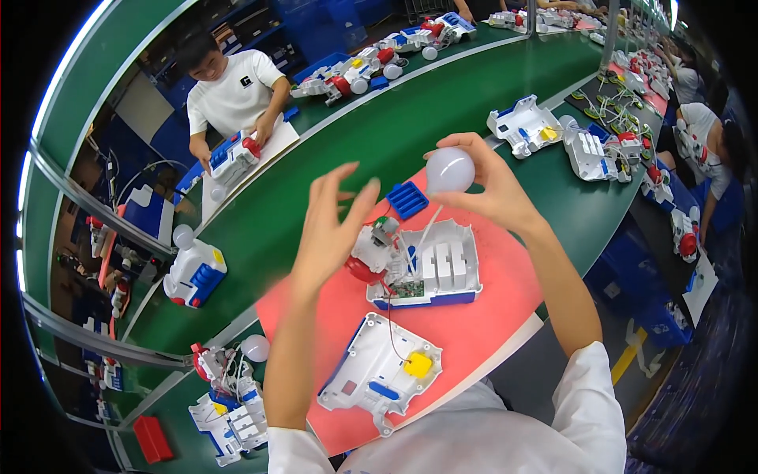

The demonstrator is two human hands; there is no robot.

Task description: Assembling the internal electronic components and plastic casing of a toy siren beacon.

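Note:
Between the thumb and fingers of my right hand point(482, 186) is a round white translucent dome point(450, 170), held above the work. My left hand point(335, 213) is raised to its left, fingers apart, with nothing in it. Below them, on a pink mat point(505, 276), lies an opened white and blue toy housing point(450, 268) with white compartments, a green circuit board point(408, 290) and wires. A red and white part with a grey motor point(383, 233) sits at its left side. Nearer to me rests the other housing half point(379, 371), a yellow button point(418, 364) wired to it. A blue slatted cover point(407, 201) lies behind.
A green conveyor belt point(339, 150) runs across, carrying an assembled white and blue toy point(195, 268). At the left stand a partly opened toy point(229, 403) and a red bin point(152, 439). More housings point(525, 126) lie at the right. Across the belt a person point(237, 103) handles another toy.

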